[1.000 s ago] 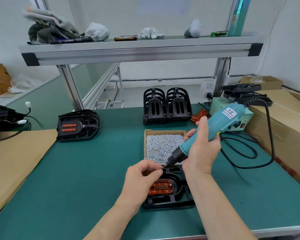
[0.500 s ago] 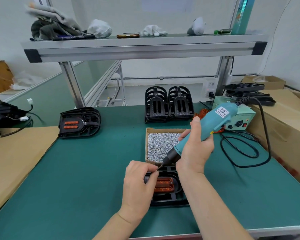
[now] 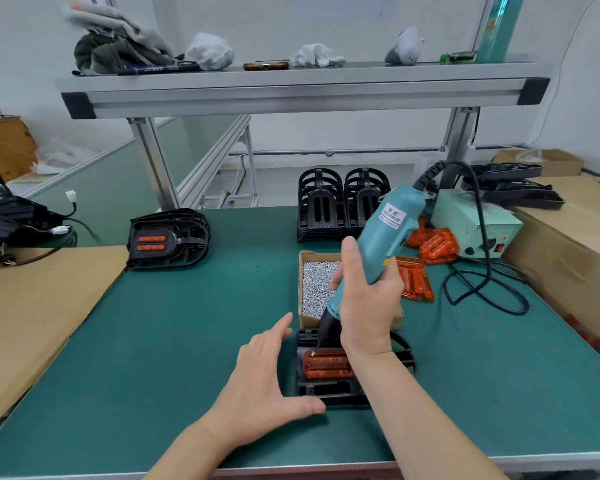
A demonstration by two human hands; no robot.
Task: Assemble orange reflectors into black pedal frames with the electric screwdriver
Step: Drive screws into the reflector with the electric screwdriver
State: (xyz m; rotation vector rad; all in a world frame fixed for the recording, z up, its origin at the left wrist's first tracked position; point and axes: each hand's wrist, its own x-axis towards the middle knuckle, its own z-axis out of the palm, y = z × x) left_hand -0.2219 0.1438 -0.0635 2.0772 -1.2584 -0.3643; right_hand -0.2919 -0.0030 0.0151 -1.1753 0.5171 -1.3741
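Note:
A black pedal frame (image 3: 333,391) lies on the green mat near the front edge, with an orange reflector (image 3: 326,366) seated in it. My right hand (image 3: 362,306) grips the teal electric screwdriver (image 3: 381,237), tilted, its bit tip down on a screw at the reflector's upper left corner. My left hand (image 3: 264,386) lies open against the frame's left side, thumb along the front edge, fingers straight. A cardboard box of silver screws (image 3: 316,285) sits just behind the frame.
Loose orange reflectors (image 3: 426,251) lie right of the screw box. Two stacks of empty black frames (image 3: 340,206) stand behind. A finished pedal stack (image 3: 167,239) sits at left. The power supply (image 3: 475,226) and its looping cable (image 3: 482,289) lie at right, beside cardboard boxes (image 3: 575,244).
My left hand let go of the screw at the bit and moved down to brace the frame's left side. The screwdriver tilted more upright and its tip dropped onto the reflector.

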